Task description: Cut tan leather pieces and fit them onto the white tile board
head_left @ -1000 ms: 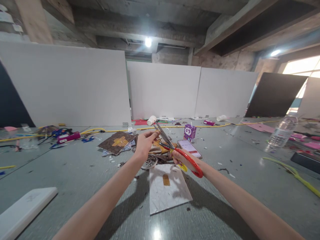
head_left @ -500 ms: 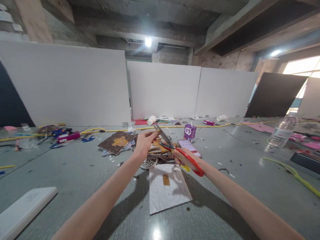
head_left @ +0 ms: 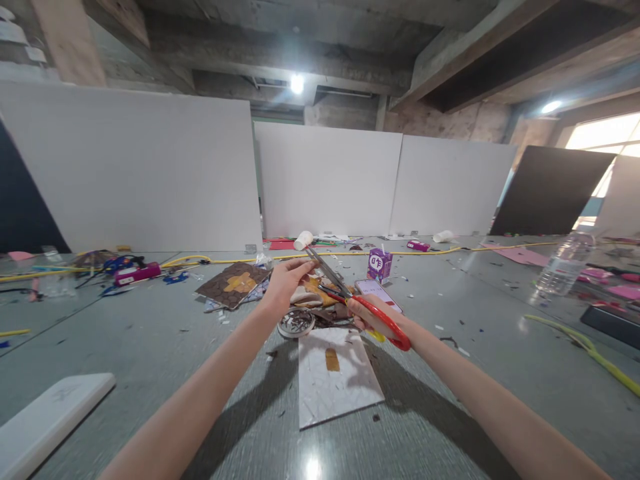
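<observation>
My right hand point(head_left: 364, 315) is closed round the scissors point(head_left: 332, 272), whose handles are red with a yellow part below. Their blades point up and away, slightly apart. My left hand point(head_left: 289, 283) pinches with thumb and fingers right beside the blades; what it holds is too small to make out. Under the hands lie brown and tan scraps point(head_left: 320, 300), some hidden by my fingers and the scissors. A round dish point(head_left: 296, 323) of dark clippings stands just below my left hand. Nearer me lies a white textured board point(head_left: 330, 393) with a small brown patch on it.
A brown board with a tan shape point(head_left: 235, 285) lies to the left. Rightward are a phone point(head_left: 379, 293) and a purple carton point(head_left: 379, 265). A white slab point(head_left: 55, 417) is at front left, a plastic bottle point(head_left: 563, 267) far right. A yellow cord point(head_left: 450, 249) crosses behind.
My left hand has shifted slightly left, showing more of the dish. My right hand and the scissors' handles have moved a little to the right.
</observation>
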`<state>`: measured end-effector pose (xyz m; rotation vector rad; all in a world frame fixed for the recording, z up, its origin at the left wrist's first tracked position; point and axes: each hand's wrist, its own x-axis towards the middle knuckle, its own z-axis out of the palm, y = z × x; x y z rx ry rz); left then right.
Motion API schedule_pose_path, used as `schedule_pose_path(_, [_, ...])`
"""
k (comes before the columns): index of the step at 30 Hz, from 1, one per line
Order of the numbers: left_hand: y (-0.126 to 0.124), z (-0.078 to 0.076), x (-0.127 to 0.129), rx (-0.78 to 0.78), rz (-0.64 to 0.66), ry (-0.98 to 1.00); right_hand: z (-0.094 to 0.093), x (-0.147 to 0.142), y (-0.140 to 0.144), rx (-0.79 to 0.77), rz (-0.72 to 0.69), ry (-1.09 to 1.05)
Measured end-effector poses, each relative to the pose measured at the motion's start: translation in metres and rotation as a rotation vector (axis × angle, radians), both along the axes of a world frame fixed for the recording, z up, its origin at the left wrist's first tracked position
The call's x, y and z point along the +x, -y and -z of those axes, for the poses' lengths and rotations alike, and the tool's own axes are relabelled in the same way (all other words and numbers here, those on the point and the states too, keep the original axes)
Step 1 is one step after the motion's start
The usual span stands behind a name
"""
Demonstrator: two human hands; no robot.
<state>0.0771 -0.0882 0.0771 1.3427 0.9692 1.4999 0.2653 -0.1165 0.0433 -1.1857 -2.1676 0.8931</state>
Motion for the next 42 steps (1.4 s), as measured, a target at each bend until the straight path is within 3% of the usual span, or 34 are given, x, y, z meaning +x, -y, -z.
schedule_pose_path(17, [-0.004,-0.001,-0.004,-0.008,-0.021,-0.047,-0.004,0.003,0.002,0.024,0.014,0.056])
schedule_pose_path(24, [-0.009,0.002,-0.008,-0.016,-0.02,-0.086,-0.001,-0.002,-0.001,0.081,0.149,0.101])
schedule_pose_path(31, [-0.01,0.007,-0.012,-0.151,0.132,-0.233,0.011,-0.002,-0.011,0.21,0.181,0.136])
schedule_pose_path(36, [-0.008,0.007,-0.009,-0.19,0.202,-0.261,0.015,0.0,-0.02,0.094,0.317,0.087])
schedule_pose_path(42, [-0.005,0.005,-0.007,-0.282,0.298,-0.226,0.018,0.0,-0.019,0.04,0.339,0.153])
